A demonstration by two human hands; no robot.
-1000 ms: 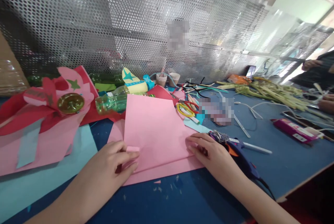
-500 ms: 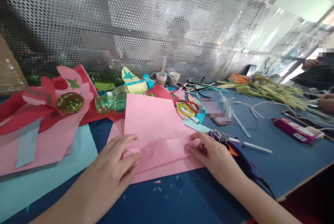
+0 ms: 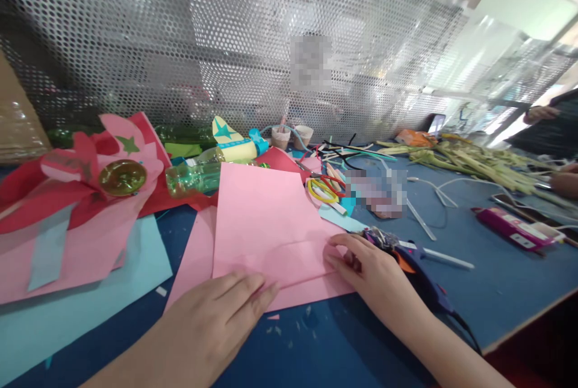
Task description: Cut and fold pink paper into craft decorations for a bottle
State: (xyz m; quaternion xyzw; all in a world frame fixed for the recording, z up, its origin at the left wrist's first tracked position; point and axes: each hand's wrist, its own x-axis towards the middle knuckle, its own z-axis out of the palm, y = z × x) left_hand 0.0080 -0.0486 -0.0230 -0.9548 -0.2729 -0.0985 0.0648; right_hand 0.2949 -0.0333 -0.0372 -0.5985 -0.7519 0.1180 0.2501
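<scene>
A sheet of pink paper lies in front of me, its near edge folded up in a strip. Beneath it another pink sheet sticks out at the left and along the front. My left hand rests on the near left part of the fold, fingers stretched flat and pressing down. At the right end of the fold, my right hand pinches the paper's edge between thumb and bent fingers; some fingertips are hidden. Just beyond my right hand lies a dark blue glue gun, a clear glue stick at its back.
Scissors, paper cups and a green plastic bottle sit behind the paper. A pink paper flower and light blue paper lie left. A purple box and cables are right. A person's hand shows far right.
My left hand has moved right and toward me, from the sheet's left edge onto the near fold, its fingers flattening. The right hand stays at the right end of the fold.
</scene>
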